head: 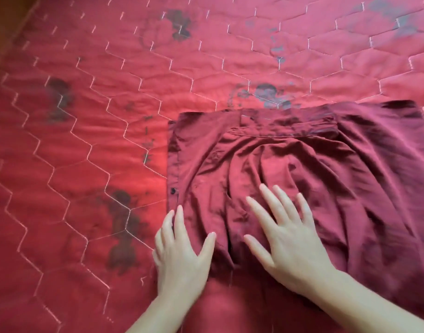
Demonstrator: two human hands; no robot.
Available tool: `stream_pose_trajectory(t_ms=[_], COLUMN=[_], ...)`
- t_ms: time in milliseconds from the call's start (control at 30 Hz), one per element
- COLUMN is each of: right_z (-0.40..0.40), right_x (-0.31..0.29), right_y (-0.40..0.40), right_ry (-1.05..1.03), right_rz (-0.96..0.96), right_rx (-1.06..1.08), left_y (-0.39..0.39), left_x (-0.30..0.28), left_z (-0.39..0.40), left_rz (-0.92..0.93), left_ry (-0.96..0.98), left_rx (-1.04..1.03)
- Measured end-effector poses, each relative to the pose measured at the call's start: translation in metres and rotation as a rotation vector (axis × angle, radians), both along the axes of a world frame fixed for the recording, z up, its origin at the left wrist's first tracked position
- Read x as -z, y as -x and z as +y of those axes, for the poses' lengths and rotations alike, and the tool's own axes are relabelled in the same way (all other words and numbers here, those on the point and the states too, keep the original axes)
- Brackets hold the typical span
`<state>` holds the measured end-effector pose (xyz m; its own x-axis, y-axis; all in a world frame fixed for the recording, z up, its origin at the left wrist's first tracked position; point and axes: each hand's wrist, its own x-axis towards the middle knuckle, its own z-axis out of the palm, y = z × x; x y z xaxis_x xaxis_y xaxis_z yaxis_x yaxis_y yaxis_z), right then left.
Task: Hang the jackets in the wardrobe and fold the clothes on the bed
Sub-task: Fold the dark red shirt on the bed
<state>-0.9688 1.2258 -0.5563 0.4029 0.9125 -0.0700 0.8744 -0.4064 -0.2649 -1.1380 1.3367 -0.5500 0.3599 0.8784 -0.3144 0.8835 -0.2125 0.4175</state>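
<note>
— What's under you?
— A red quilted bedspread (86,145), hexagon stitching, dark flower prints.
— And the garment?
— A maroon shirt (290,169) at four o'clock, partly folded, wrinkled, collar at its far edge, a dark button (173,190) on its left edge.
— Your hands?
— My right hand (287,241) lies flat, fingers spread, on it; my left hand (179,251) lies flat on its near left corner.

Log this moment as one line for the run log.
stage: folding | item: dark red button-up shirt on red quilted bedspread | left hand: flat on shirt's left edge | right hand: flat, pressing shirt
</note>
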Motion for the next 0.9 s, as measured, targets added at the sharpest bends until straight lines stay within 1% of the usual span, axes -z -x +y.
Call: stream_pose_trajectory(t_ms=[67, 167, 233, 367, 400, 500, 567, 600, 633, 700, 733, 800, 900], right_z=[-0.007, -0.015, -0.015, -0.013, -0.014, -0.017, -0.015, -0.009, -0.002, 0.016, 0.025, 0.037, 0.037], right_x=[0.004, 0.013, 0.016, 0.008, 0.003, -0.015, -0.021, -0.024, -0.028, -0.036, -0.041, -0.052, -0.076], right_y=[0.029, 0.049, 0.053, 0.061, 0.065, 0.087, 0.112, 0.125, 0.139, 0.159, 0.164, 0.162, 0.138], right_ry=[0.084, 0.218, 0.247, 0.262, 0.233, 0.094, 0.067, 0.087, 0.111, 0.125, 0.098, 0.029, -0.174], right_rz=[0.020, 0.022, 0.026, 0.064, 0.072, 0.111, 0.168, 0.237, 0.321, 0.452, 0.472, 0.521, 0.730], right_rx=[-0.040, -0.010, 0.018, 0.045, 0.049, -0.012, -0.051, -0.015, 0.069, 0.288, 0.361, 0.440, 0.486], left_y=[0.008, 0.014, 0.017, 0.019, 0.021, 0.033, 0.043, 0.047, 0.049, 0.052, 0.051, 0.043, 0.011], left_x=[-0.005, -0.010, -0.009, -0.012, -0.014, -0.025, -0.035, -0.040, -0.044, -0.056, -0.063, -0.081, -0.110], left_z=[-0.007, -0.005, -0.005, 0.002, 0.007, 0.020, 0.027, 0.029, 0.032, 0.035, 0.037, 0.039, 0.036], left_rz=[-0.062, -0.217, -0.214, -0.158, -0.187, -0.381, -0.457, -0.466, -0.476, -0.521, -0.538, -0.531, -0.535], left_ry=[0.085, 0.240, 0.278, 0.443, 0.480, 0.597, 0.683, 0.713, 0.737, 0.792, 0.809, 0.801, 0.757], left_rx=[-0.141, -0.429, -0.481, -0.455, -0.464, -0.455, -0.409, -0.385, -0.369, -0.354, -0.338, -0.275, -0.136])
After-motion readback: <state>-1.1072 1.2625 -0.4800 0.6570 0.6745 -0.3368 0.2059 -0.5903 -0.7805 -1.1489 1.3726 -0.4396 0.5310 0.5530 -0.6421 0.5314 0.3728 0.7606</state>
